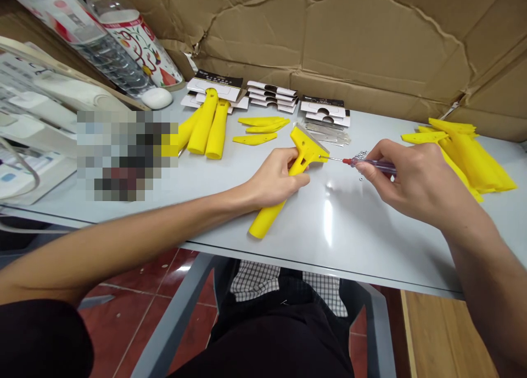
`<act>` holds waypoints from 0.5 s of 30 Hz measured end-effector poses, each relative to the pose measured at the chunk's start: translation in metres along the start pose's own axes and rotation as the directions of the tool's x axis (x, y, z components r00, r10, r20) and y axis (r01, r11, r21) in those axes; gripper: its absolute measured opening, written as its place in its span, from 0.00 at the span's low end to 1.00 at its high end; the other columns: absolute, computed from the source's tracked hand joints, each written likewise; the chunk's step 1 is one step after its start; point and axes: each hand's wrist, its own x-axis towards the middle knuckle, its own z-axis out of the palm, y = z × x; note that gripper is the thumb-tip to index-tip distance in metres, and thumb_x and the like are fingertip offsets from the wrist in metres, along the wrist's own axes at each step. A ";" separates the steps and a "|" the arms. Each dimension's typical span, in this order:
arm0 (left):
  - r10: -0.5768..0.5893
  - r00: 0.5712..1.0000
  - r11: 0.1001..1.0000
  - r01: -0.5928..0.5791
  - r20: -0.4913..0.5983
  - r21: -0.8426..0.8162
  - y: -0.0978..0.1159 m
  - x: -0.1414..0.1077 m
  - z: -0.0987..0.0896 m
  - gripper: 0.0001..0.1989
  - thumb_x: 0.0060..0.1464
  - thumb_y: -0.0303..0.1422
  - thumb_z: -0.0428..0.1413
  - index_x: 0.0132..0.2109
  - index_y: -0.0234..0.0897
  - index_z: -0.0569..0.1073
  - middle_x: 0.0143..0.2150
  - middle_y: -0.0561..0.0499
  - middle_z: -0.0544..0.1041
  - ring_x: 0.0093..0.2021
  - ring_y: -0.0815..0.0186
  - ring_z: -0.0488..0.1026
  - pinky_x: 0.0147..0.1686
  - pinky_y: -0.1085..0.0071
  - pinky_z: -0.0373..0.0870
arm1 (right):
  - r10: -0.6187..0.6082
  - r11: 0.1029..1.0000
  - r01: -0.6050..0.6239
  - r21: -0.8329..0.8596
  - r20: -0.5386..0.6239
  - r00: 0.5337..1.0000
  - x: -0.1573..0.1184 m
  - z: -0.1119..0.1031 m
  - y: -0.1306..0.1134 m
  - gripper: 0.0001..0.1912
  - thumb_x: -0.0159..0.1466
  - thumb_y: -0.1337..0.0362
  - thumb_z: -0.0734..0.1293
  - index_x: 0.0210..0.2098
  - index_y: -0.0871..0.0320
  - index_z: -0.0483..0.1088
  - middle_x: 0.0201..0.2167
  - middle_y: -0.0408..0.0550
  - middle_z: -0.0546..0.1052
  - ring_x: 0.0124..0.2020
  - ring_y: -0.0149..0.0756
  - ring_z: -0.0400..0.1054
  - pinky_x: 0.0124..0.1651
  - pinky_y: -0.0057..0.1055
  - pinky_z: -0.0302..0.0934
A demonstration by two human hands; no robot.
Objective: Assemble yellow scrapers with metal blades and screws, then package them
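Observation:
My left hand (pixel 276 179) is wrapped round the neck of a yellow scraper (pixel 307 147), whose handle slants down toward the table's front edge. A metal blade edge shows along the scraper's head. My right hand (pixel 415 183) grips a screwdriver (pixel 379 166) with a clear purple handle and a red collar. The screwdriver's tip touches the scraper's head, at or close to a small hole near its right corner. Small metal nuts or screws (pixel 361 157) lie on the table just behind the screwdriver.
Yellow handles (pixel 203 125), flat yellow pieces (pixel 263 126), metal blades (pixel 329 133) and folded cards (pixel 272 96) lie toward the back. More yellow parts (pixel 477 153) are at the right. Bottles (pixel 142 48) stand back left; cardboard (pixel 341 37) walls the rear.

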 end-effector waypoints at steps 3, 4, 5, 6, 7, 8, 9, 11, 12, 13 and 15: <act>-0.003 1.000 1.000 0.003 -0.013 0.000 0.001 0.001 -0.001 0.06 0.45 0.26 0.58 0.32 0.37 0.69 0.31 0.53 0.69 0.32 0.66 0.64 0.31 0.67 0.58 | 0.011 1.000 -0.011 -0.003 0.029 1.000 0.001 -0.001 0.001 0.14 0.73 0.52 0.67 0.42 0.53 0.79 0.22 0.44 0.77 0.23 0.41 0.69 0.29 0.37 0.56; -0.005 1.000 1.000 0.004 -0.019 -0.004 0.002 0.001 -0.001 0.06 0.45 0.26 0.58 0.32 0.37 0.69 0.31 0.54 0.69 0.32 0.66 0.64 0.31 0.67 0.58 | 0.002 1.000 -0.002 -0.010 0.034 0.999 0.001 0.000 0.000 0.14 0.72 0.52 0.67 0.46 0.53 0.80 0.24 0.45 0.80 0.25 0.42 0.71 0.30 0.37 0.58; -0.007 1.000 1.000 0.007 -0.024 -0.007 0.003 0.001 -0.001 0.06 0.44 0.25 0.58 0.32 0.37 0.70 0.30 0.54 0.69 0.31 0.66 0.64 0.31 0.67 0.58 | -0.016 1.000 0.016 -0.013 0.047 0.999 0.001 0.001 0.000 0.14 0.72 0.54 0.66 0.50 0.53 0.80 0.28 0.46 0.82 0.28 0.43 0.74 0.32 0.38 0.60; -0.011 1.000 1.000 0.011 -0.024 -0.010 0.003 0.002 -0.001 0.06 0.44 0.26 0.58 0.31 0.37 0.70 0.30 0.54 0.69 0.31 0.66 0.64 0.31 0.67 0.59 | -0.039 0.999 0.040 -0.015 0.059 0.997 0.001 0.002 -0.001 0.15 0.72 0.56 0.65 0.52 0.53 0.80 0.32 0.47 0.84 0.31 0.44 0.76 0.34 0.38 0.62; -0.014 1.000 1.000 0.014 -0.023 -0.013 0.004 0.002 -0.001 0.06 0.44 0.26 0.58 0.32 0.37 0.70 0.30 0.54 0.69 0.31 0.66 0.64 0.31 0.67 0.60 | -0.059 0.998 0.060 -0.014 0.074 0.996 0.001 0.004 -0.002 0.16 0.72 0.58 0.64 0.53 0.53 0.80 0.35 0.48 0.85 0.33 0.44 0.77 0.35 0.39 0.63; -0.017 1.000 1.000 0.017 -0.020 -0.018 0.004 0.003 -0.002 0.05 0.44 0.26 0.58 0.32 0.37 0.71 0.30 0.54 0.70 0.31 0.66 0.65 0.31 0.67 0.60 | -0.072 0.997 0.073 -0.011 0.093 0.993 0.001 0.006 -0.003 0.16 0.72 0.60 0.63 0.53 0.52 0.80 0.37 0.48 0.86 0.33 0.44 0.77 0.36 0.39 0.63; -0.020 1.000 0.999 0.019 -0.018 -0.025 0.004 0.003 -0.002 0.05 0.44 0.26 0.58 0.32 0.37 0.71 0.30 0.54 0.71 0.31 0.66 0.65 0.31 0.67 0.61 | -0.075 0.997 0.076 -0.007 0.111 0.991 0.002 0.007 -0.003 0.16 0.71 0.61 0.63 0.51 0.52 0.80 0.36 0.47 0.86 0.32 0.43 0.77 0.35 0.39 0.63; -0.029 0.999 0.998 0.028 -0.016 -0.048 0.004 0.003 -0.003 0.05 0.45 0.26 0.58 0.33 0.37 0.72 0.31 0.53 0.72 0.32 0.65 0.66 0.31 0.68 0.62 | -0.061 0.998 0.062 -0.002 0.136 0.989 0.003 0.008 -0.001 0.14 0.69 0.62 0.64 0.48 0.51 0.81 0.33 0.45 0.84 0.30 0.43 0.75 0.35 0.39 0.62; -0.034 0.999 0.997 0.033 -0.015 -0.063 0.004 0.003 -0.003 0.05 0.45 0.26 0.58 0.33 0.37 0.72 0.31 0.53 0.72 0.32 0.65 0.67 0.31 0.68 0.63 | -0.047 0.999 0.047 0.004 0.134 0.990 0.004 0.007 0.001 0.13 0.69 0.62 0.65 0.48 0.51 0.81 0.31 0.45 0.84 0.29 0.43 0.75 0.34 0.39 0.62; -0.041 0.999 0.996 0.039 -0.013 -0.076 0.004 0.003 -0.003 0.05 0.45 0.26 0.58 0.33 0.37 0.72 0.32 0.52 0.73 0.32 0.65 0.68 0.32 0.68 0.63 | -0.034 0.999 0.032 0.012 0.129 0.991 0.005 0.005 0.005 0.13 0.68 0.62 0.66 0.48 0.51 0.80 0.31 0.44 0.84 0.28 0.42 0.74 0.35 0.39 0.61; -0.049 0.999 0.994 0.047 -0.011 -0.094 0.004 0.003 -0.004 0.05 0.46 0.26 0.58 0.33 0.37 0.72 0.32 0.52 0.73 0.33 0.64 0.69 0.32 0.67 0.64 | 0.008 1.000 -0.009 0.013 0.101 0.995 0.007 -0.002 0.016 0.12 0.67 0.62 0.67 0.48 0.51 0.79 0.30 0.43 0.84 0.27 0.39 0.72 0.34 0.38 0.60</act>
